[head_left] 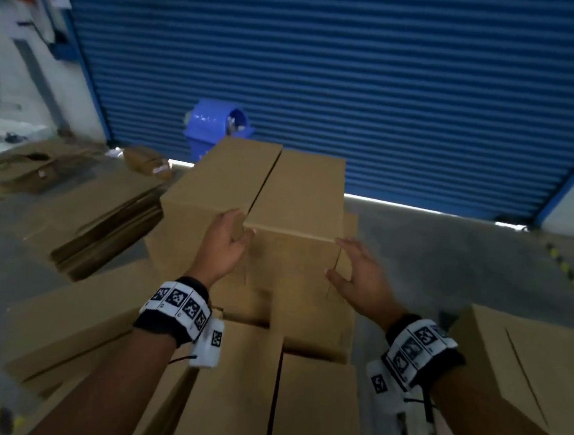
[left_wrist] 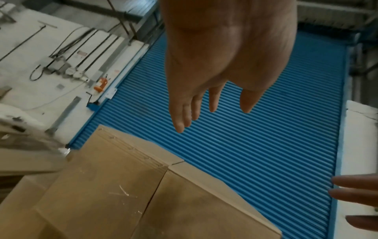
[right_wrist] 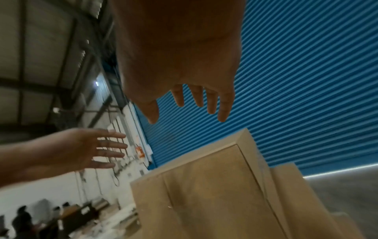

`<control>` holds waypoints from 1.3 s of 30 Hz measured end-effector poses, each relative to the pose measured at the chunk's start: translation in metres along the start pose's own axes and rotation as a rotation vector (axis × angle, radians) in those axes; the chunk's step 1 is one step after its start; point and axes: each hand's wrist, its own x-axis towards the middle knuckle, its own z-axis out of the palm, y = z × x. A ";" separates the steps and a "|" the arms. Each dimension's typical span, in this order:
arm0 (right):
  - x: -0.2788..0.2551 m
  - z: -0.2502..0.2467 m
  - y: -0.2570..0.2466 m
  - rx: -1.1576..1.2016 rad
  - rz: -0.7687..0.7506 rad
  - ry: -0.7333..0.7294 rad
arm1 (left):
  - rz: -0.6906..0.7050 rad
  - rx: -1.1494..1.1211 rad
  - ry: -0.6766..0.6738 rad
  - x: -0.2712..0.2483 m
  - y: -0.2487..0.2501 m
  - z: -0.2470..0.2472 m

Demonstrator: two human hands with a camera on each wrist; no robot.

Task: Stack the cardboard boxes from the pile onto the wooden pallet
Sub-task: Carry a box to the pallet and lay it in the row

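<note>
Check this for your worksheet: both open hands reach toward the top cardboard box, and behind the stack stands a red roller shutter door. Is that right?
One detail is wrong: the roller shutter door is blue, not red, as the head view shows. The rest holds: the left hand and right hand reach, open, toward the top cardboard box.

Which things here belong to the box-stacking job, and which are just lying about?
Part of the job:
- top cardboard box, at the near corners of which both hands are open
- second top box beside it
- boxes underneath
- left hand
- right hand

Just lying about:
- flattened cardboard sheets on the floor
- blue bin
- blue roller shutter
</note>
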 end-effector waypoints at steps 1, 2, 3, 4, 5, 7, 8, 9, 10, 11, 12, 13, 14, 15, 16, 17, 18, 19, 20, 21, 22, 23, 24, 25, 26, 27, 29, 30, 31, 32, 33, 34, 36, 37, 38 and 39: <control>0.015 0.003 0.002 -0.050 0.014 -0.030 | -0.027 0.000 -0.025 0.019 -0.005 0.002; 0.029 0.007 0.005 -0.091 0.041 -0.062 | -0.075 -0.015 -0.054 0.038 -0.013 0.005; 0.043 0.010 0.009 -0.124 0.079 -0.093 | -0.129 -0.048 -0.076 0.055 -0.018 0.009; 0.055 0.012 0.013 -0.147 0.127 -0.125 | -0.193 -0.075 -0.091 0.071 -0.027 0.014; 0.067 0.014 0.016 -0.157 0.176 -0.152 | -0.245 -0.094 -0.097 0.085 -0.034 0.019; 0.087 0.016 0.021 -0.127 0.257 -0.151 | -0.333 -0.168 -0.083 0.108 -0.046 0.030; 0.094 0.017 0.025 -0.068 0.310 -0.141 | -0.386 -0.229 -0.064 0.115 -0.048 0.034; 0.101 0.021 0.030 0.023 0.379 -0.129 | -0.445 -0.282 -0.046 0.119 -0.051 0.038; 0.106 0.024 0.035 0.125 0.449 -0.118 | -0.500 -0.294 -0.034 0.123 -0.057 0.043; 0.110 0.028 0.039 0.239 0.519 -0.109 | -0.542 -0.291 -0.048 0.125 -0.064 0.047; 0.112 0.033 0.042 0.343 0.581 -0.114 | -0.565 -0.302 -0.071 0.127 -0.071 0.051; 0.115 0.039 0.046 0.442 0.636 -0.115 | -0.585 -0.337 -0.082 0.127 -0.074 0.053; 0.117 0.043 0.051 0.512 0.672 -0.107 | -0.618 -0.382 -0.087 0.127 -0.080 0.056; 0.117 0.044 0.050 0.573 0.698 -0.083 | -0.649 -0.435 -0.075 0.124 -0.077 0.056; 0.116 0.043 0.051 0.598 0.702 -0.060 | -0.657 -0.465 -0.064 0.121 -0.078 0.057; 0.113 0.043 0.054 0.612 0.712 -0.048 | -0.655 -0.476 -0.062 0.117 -0.077 0.057; 0.108 0.039 0.053 0.598 0.705 -0.042 | -0.650 -0.466 -0.075 0.112 -0.076 0.057; 0.104 0.038 0.059 0.576 0.694 -0.039 | -0.649 -0.446 -0.093 0.106 -0.072 0.055; 0.097 0.036 0.066 0.547 0.683 -0.051 | -0.648 -0.407 -0.118 0.100 -0.072 0.055; 0.090 0.038 0.078 0.503 0.677 -0.052 | -0.660 -0.370 -0.139 0.095 -0.073 0.053; 0.080 0.034 0.078 0.446 0.678 -0.065 | -0.671 -0.338 -0.163 0.092 -0.077 0.052; 0.071 0.031 0.081 0.397 0.688 -0.080 | -0.679 -0.314 -0.210 0.087 -0.080 0.049; 0.060 0.026 0.079 0.367 0.693 -0.072 | -0.692 -0.308 -0.279 0.080 -0.079 0.046; 0.050 0.023 0.077 0.335 0.707 -0.052 | -0.699 -0.327 -0.348 0.072 -0.074 0.043; 0.042 0.019 0.074 0.309 0.710 -0.031 | -0.699 -0.360 -0.407 0.065 -0.071 0.041; 0.034 0.017 0.072 0.293 0.705 -0.015 | -0.711 -0.404 -0.448 0.058 -0.068 0.041; 0.023 0.017 0.068 0.260 0.712 -0.015 | -0.717 -0.427 -0.503 0.047 -0.061 0.042; 0.019 0.019 0.066 0.250 0.706 -0.019 | -0.706 -0.386 -0.543 0.043 -0.056 0.042; 0.015 0.021 0.066 0.223 0.692 -0.013 | -0.697 -0.331 -0.605 0.039 -0.050 0.042; 0.011 0.023 0.064 0.196 0.697 -0.015 | -0.697 -0.286 -0.653 0.038 -0.048 0.042; 0.005 0.023 0.064 0.180 0.697 -0.020 | -0.705 -0.245 -0.685 0.036 -0.050 0.043; -0.002 0.022 0.063 0.204 0.707 -0.029 | -0.722 -0.244 -0.693 0.034 -0.053 0.043; -0.015 0.027 0.065 0.332 0.760 -0.070 | -0.762 -0.290 -0.692 0.030 -0.064 0.043; -0.022 0.032 0.066 0.392 0.777 -0.093 | -0.766 -0.290 -0.679 0.027 -0.069 0.044; -0.028 0.040 0.067 0.426 0.788 -0.101 | -0.769 -0.314 -0.651 0.024 -0.073 0.046; -0.033 0.048 0.067 0.452 0.789 -0.077 | -0.769 -0.337 -0.605 0.020 -0.076 0.049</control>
